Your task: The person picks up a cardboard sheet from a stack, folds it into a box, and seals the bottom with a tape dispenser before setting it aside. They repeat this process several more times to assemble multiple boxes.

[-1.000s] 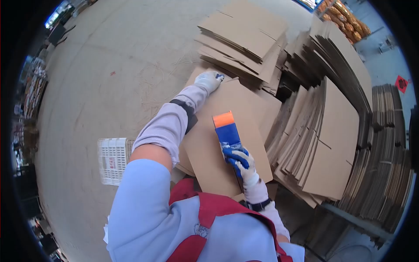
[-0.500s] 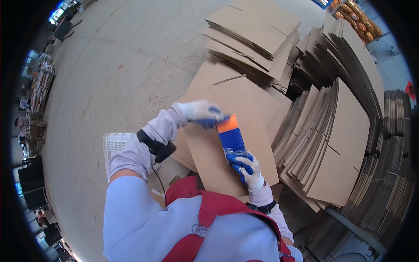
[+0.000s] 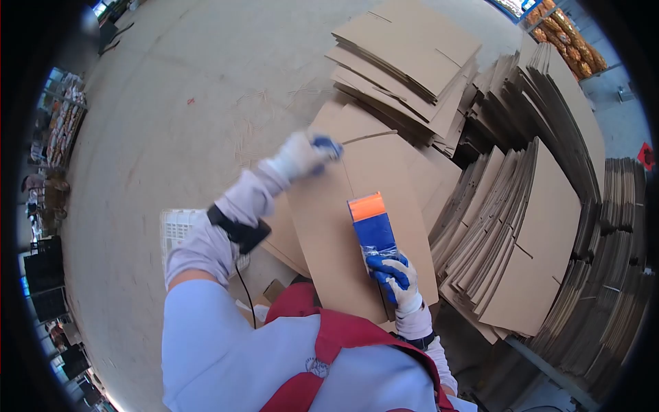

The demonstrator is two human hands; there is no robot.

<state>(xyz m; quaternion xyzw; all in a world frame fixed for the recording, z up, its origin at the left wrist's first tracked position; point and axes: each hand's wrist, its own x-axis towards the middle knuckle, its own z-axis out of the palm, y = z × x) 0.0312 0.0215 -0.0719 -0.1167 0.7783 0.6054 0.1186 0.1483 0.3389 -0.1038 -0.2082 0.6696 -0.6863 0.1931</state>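
My right hand (image 3: 399,280), in a white and blue glove, grips the lower end of a flat blue and orange item (image 3: 373,225). Clear plastic shows near its fingers, and the orange end points away from me. Beneath the item lies a large brown cardboard sheet (image 3: 329,240). My left hand (image 3: 309,154), gloved too, is raised over the sheet's upper left edge, apart from the item. Motion blurs its fingers, so what they hold, if anything, is unclear.
Flat cardboard stacks stand at the upper right (image 3: 412,48) and right (image 3: 532,240). A white plastic crate (image 3: 180,226) sits on the floor behind my left forearm. A black cable (image 3: 246,292) hangs from the device on that arm.
My left hand has moved up and left, away from the orange end of the item. My right hand, still gripping it, has shifted slightly down and right in the view.
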